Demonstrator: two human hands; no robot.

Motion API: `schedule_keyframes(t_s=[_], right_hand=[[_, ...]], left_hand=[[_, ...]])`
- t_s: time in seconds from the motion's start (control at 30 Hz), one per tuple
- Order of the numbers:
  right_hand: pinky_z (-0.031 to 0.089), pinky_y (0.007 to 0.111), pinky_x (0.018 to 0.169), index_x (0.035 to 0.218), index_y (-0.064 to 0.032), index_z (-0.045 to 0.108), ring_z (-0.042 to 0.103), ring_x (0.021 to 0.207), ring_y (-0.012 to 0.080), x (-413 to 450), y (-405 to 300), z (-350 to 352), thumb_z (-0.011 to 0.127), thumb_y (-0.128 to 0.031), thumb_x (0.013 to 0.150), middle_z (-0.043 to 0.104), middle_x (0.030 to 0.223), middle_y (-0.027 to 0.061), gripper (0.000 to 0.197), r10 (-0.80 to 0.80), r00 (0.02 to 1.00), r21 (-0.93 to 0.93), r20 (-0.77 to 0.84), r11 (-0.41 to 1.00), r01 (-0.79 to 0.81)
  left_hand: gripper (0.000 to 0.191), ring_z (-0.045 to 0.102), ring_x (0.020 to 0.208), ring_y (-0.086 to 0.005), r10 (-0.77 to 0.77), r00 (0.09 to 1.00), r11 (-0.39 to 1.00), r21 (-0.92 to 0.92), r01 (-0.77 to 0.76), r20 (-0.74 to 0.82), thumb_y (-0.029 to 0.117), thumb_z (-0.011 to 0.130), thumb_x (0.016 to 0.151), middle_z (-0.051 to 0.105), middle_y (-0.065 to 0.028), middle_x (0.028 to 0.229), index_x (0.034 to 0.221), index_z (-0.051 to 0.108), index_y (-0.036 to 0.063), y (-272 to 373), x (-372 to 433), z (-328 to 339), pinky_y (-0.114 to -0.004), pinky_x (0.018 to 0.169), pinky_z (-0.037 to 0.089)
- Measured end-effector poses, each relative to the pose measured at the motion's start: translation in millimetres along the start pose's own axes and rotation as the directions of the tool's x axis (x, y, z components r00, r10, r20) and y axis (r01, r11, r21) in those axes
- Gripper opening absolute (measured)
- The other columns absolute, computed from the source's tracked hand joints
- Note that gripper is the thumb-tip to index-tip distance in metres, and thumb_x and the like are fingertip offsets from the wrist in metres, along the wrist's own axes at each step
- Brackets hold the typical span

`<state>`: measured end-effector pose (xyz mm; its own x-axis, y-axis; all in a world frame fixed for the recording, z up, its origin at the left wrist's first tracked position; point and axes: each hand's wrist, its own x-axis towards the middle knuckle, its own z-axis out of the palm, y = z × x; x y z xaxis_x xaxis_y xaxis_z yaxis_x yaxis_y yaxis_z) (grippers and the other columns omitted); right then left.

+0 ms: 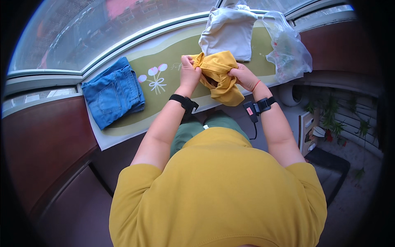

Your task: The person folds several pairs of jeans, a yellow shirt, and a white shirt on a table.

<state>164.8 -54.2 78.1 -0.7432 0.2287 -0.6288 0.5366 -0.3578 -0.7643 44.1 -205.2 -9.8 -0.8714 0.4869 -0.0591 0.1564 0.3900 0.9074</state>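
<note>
A bunched yellow cloth garment (220,66) hangs between my two hands, above the near edge of the windowsill. My left hand (189,72) pinches a gathered corner of it. On the other side, my right hand (243,75) grips its edge, thumb on top. Folds leave a dark gap in the middle of the cloth, and its lower part droops past the sill's edge. Just beyond it lies a folded white garment (230,32). Folded blue jeans (112,92), back pocket up, rest at the left end of the sill.
A green mat (176,77) with printed flowers covers the sill below the window (101,34). At its right end slumps a clear plastic bag (285,46). Potted plants (331,114) and a dark stool (328,163) stand low on the right. A cable (255,131) hangs from my right wrist device.
</note>
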Motion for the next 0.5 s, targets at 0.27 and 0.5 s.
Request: schedule_keyframes(t_s=[0.27,0.5], right_hand=[[0.043,0.029,0.079,0.106,-0.0022,0.052,0.057,0.084,0.0205,30,-53,5,0.046,-0.011,0.075,0.059,0.092,0.0093,0.032,-0.431,0.888,-0.592,-0.161,0.762,0.263],[0.038,0.036,0.089,0.117,-0.0046,0.045,0.048,0.102,0.0315,115,-33,35,0.060,-0.018,0.073,0.051,0.109,0.0181,0.048,-0.815,0.577,-0.938,-0.059,0.243,0.249]], left_hand=[[0.021,0.055,0.076,-0.0163,-0.342,0.937,0.930,-0.114,0.348,0.074,-0.002,0.049,0.075,0.059,-0.0100,0.084,0.094,0.054,0.0031,-47,-24,-125,-0.027,0.068,0.045],[0.045,0.054,0.073,-0.0153,-0.492,0.790,0.871,-0.203,0.447,-0.366,0.009,0.062,0.073,0.050,-0.0110,0.099,0.112,0.040,0.0000,-100,-58,-182,-0.025,0.060,0.048]])
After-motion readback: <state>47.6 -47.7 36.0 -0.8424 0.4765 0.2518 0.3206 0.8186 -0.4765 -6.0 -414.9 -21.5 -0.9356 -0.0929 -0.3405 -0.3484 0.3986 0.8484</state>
